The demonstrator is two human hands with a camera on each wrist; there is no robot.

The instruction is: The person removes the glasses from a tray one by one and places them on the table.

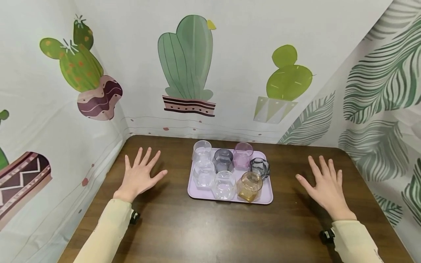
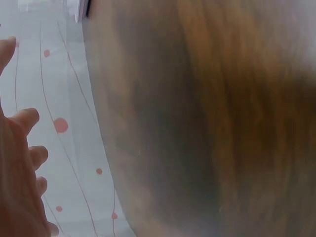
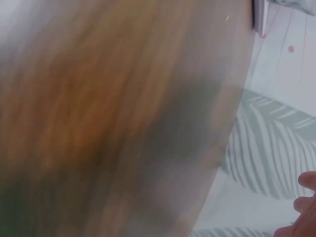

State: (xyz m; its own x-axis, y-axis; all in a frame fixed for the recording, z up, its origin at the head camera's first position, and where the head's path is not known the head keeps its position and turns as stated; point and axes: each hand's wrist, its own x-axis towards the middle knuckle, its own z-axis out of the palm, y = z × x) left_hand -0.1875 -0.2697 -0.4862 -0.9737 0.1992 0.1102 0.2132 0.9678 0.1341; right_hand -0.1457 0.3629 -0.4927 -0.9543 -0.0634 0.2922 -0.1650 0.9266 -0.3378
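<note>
A pale lilac tray [image 1: 268,195] near the far side of the table carries several drinking glasses. Three are clear: one at the back left [image 1: 202,150], one in front of it [image 1: 204,175], and one at the front middle [image 1: 224,186]. Among the others are a smoky grey glass [image 1: 223,160], a pink glass [image 1: 242,156], a dark wavy glass [image 1: 260,168] and an amber glass [image 1: 250,187]. To the tray's left my left hand [image 1: 139,178] has its fingers spread, holding nothing. My right hand [image 1: 325,187], also spread and unoccupied, is to the tray's right.
The dark brown wooden table [image 1: 197,230] reaches back to a white cloth backdrop [image 1: 236,73] printed with cacti and leaves. Cloth also borders the left and right sides. Each wrist wears a small black device, the left device [image 1: 134,217] and the right device [image 1: 327,236].
</note>
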